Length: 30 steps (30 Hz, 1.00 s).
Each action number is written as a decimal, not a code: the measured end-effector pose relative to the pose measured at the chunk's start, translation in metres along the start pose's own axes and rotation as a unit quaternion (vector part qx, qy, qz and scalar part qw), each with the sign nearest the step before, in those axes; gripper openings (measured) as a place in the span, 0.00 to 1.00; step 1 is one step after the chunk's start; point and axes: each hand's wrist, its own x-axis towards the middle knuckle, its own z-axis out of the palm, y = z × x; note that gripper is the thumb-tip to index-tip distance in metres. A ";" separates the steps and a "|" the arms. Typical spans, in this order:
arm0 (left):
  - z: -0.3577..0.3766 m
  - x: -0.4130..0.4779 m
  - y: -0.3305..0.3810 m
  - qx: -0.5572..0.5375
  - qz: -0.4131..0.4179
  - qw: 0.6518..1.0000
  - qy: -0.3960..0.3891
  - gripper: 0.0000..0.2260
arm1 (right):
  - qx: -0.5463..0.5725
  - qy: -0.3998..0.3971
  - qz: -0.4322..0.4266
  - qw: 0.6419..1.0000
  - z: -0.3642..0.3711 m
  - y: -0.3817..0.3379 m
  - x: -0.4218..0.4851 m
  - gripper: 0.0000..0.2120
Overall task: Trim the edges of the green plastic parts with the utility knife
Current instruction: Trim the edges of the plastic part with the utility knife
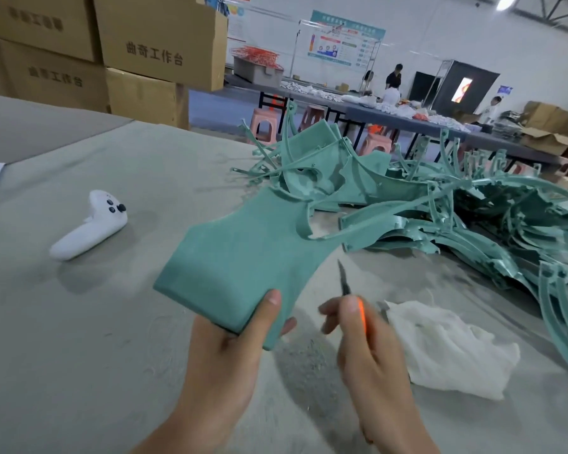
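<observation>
1. Gripping one green plastic part [243, 257] by its near corner, the left hand [230, 348] is holding it lifted off the table [79, 322]. The thumb is lying on the top face and the other fingers are curling underneath. The part is sitting at centre frame, reaching away toward 1 o'clock.
2. The right hand [371, 355] is clamping the utility knife [351, 296], its fingers curling round the orange body. The blade is pointing toward 12 o'clock, just beside the part's right edge and apparently not touching it.
3. A pile of green parts [473, 217] is lying at 2 to 3 o'clock, tangled, with thin ribs sticking up. Which of these are already trimmed cannot be told.
4. Fine shavings [309, 358] are lying scattered on the table at 6 o'clock under the hands, so some cutting is probably already done.
5. A thin curled strip [300, 224] is hanging at the held part's far end, so this piece is looking unfinished. With the pile waiting, most of the job is likely left to do.
6. A white cloth [450, 348] is lying at 4 o'clock, a white controller [92, 224] at 9 o'clock, and cardboard boxes [158, 37] are standing at 11 o'clock.
</observation>
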 end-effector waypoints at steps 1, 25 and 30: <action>0.000 -0.002 0.002 0.021 0.017 1.000 -0.003 0.14 | -0.035 0.028 -0.031 0.999 -0.003 0.002 0.002 0.28; 0.003 -0.023 0.003 0.232 0.046 0.972 -0.005 0.07 | -0.263 0.058 -0.120 0.955 -0.022 0.024 0.016 0.19; 0.003 -0.024 0.003 0.213 0.044 0.976 0.004 0.09 | -0.246 0.042 -0.115 0.961 -0.019 0.023 0.017 0.20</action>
